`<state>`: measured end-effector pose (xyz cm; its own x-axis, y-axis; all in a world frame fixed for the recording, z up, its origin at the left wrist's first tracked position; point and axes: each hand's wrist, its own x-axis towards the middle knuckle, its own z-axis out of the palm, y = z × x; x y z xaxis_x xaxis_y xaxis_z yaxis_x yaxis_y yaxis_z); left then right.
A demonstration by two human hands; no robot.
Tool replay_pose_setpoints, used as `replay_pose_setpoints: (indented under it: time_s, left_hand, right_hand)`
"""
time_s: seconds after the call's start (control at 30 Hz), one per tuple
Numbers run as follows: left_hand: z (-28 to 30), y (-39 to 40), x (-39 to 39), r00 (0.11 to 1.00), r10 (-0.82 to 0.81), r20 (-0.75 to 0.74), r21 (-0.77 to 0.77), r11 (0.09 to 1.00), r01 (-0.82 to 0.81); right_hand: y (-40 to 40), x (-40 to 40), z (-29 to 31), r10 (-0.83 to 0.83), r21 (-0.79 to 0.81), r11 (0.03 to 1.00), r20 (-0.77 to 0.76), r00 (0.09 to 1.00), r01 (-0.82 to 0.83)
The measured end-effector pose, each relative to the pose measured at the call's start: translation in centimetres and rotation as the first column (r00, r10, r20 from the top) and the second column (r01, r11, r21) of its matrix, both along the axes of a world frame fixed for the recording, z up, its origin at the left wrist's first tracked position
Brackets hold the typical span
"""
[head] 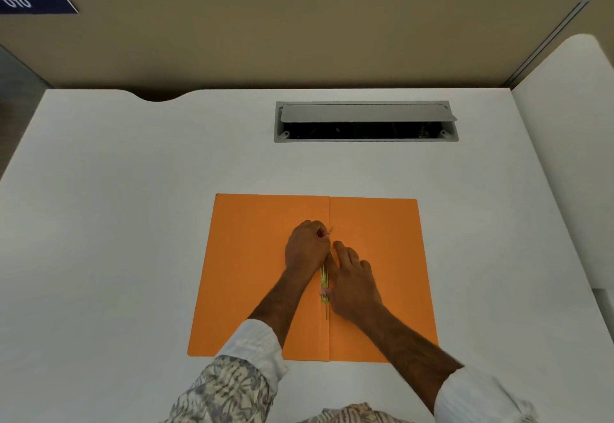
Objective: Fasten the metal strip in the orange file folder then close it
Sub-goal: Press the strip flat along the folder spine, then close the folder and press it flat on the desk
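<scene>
The orange file folder (375,223) lies open and flat on the white desk, its spine fold running toward me. Along that fold sits the metal strip (324,278), thin and yellowish, mostly covered by my hands. My left hand (305,250) is curled over the strip's far end, its fingertips pinching a thin prong there. My right hand (354,276) rests flat beside the fold, fingers spread, its thumb pressing on the strip's near part.
The white desk (133,190) spreads wide to the left and right of the folder. A grey cable hatch (365,122) with its lid raised sits behind the folder. A beige partition (299,37) closes off the back.
</scene>
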<state>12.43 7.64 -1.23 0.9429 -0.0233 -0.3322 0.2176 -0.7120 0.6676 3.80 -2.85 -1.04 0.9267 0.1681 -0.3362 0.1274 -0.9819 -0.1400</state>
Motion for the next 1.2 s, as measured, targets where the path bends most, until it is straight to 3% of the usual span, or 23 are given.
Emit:
replay_pose_setpoints:
  time_s: [0.33,0.43,0.53,0.63,0.73,0.9,1.07,1.2]
  left_hand:
    - [0.3,-0.9,-1.0,0.987,0.160,-0.009,-0.055,0.985,-0.161]
    - [0.4,0.9,-1.7,0.986,0.156,0.060,-0.083,0.985,-0.151]
    - [0.2,4.5,-3.5,0.957,0.260,0.129,-0.088,0.964,-0.250]
    - [0.1,9.0,-6.5,0.912,0.388,0.133,-0.034,0.922,-0.387]
    - [0.1,13.5,-10.4,0.872,0.470,0.139,0.129,0.864,-0.486]
    - [0.4,18.2,-15.4,0.758,0.651,0.041,0.304,0.714,-0.631]
    - [0.8,19.7,-16.7,0.720,0.690,-0.081,0.215,0.717,-0.663]
    - [1.0,20.0,-16.0,0.609,0.772,-0.183,0.118,0.632,-0.766]
  right_hand:
    - [0.0,-0.2,-0.2,-0.005,0.007,1.000,0.029,1.000,0.005]
    - [-0.3,-0.2,-0.5,0.007,0.019,1.000,0.037,0.999,-0.008]
    - [-0.9,-0.3,-0.9,0.014,0.049,0.999,0.051,0.999,-0.016]
    - [-1.4,-0.4,-1.4,0.031,0.047,0.998,0.056,0.998,-0.034]
    - [-1.2,-1.0,-1.6,0.078,0.020,0.997,0.080,0.994,-0.080]
    - [-1.3,-2.9,-1.8,0.071,0.078,0.994,0.149,0.986,-0.083]
    - [-2.3,-5.7,-2.4,0.120,0.111,0.986,0.049,0.992,-0.124]
    - [-2.0,-6.1,-2.4,0.113,0.087,0.990,0.015,0.994,-0.114]
